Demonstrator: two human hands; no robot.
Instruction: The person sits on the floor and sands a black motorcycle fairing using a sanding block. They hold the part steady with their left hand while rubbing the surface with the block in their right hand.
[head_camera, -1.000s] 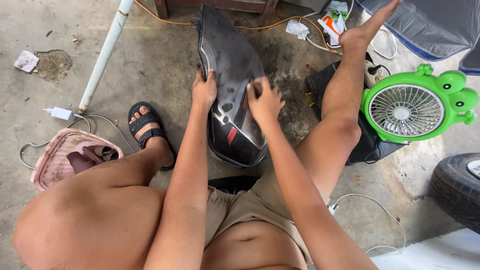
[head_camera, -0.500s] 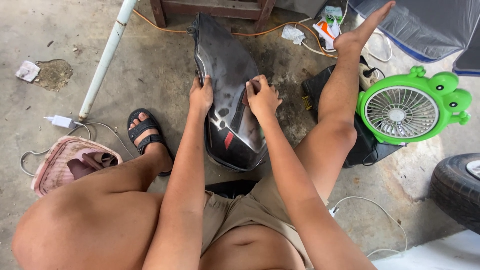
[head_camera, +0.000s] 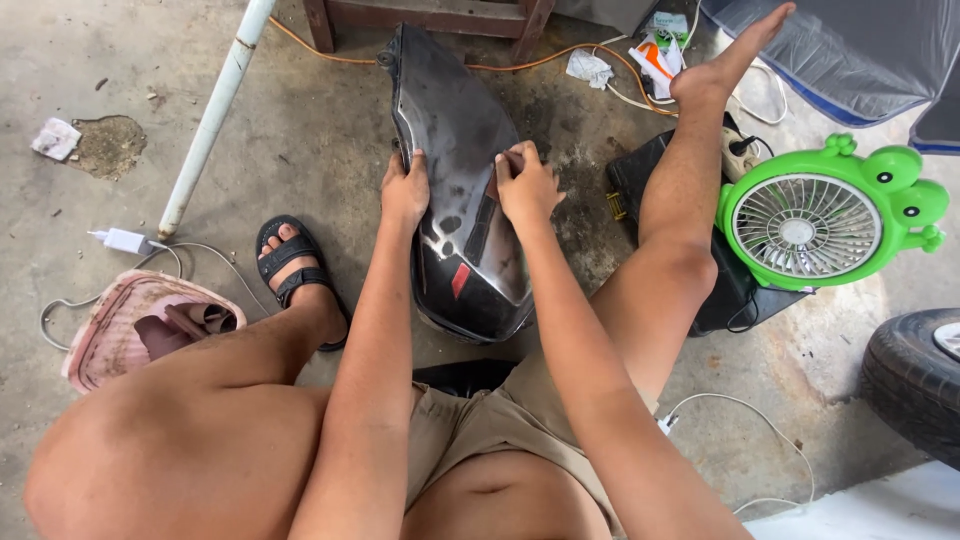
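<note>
floor: bare concrete (head_camera: 300, 130), stained and gritty, damp patch at upper left beside a crumpled paper scrap (head_camera: 55, 138).
surroundings: white pipe (head_camera: 215, 115) runs slantwise at left; wooden frame (head_camera: 430, 15) at top with an orange cable (head_camera: 590, 50) trailing past it; green frog-shaped fan (head_camera: 825, 220) at right, sitting on a black case (head_camera: 640, 180); tyre (head_camera: 915, 380) at lower right; pink basket (head_camera: 130, 330) at lower left, white charger (head_camera: 122, 240) and cord just beside it.
panel: black glossy fairing panel (head_camera: 460, 190), long and curved, lies on the floor between the person's legs, narrow end pointing away; small red mark near its wide end, paint scuffed and dull in the middle.
left hand: left hand (head_camera: 405, 190) clamped on the panel's left edge, fingers curled over the rim, arm straight.
right hand: right hand (head_camera: 525, 185) rests on the panel's right side, fingers bunched together and pressed to the surface; cannot tell whether they pinch anything.
legs: left foot in a black sandal (head_camera: 290, 265) flat on the floor; right leg stretched out, bare foot (head_camera: 735, 55) raised near the fan.
</note>
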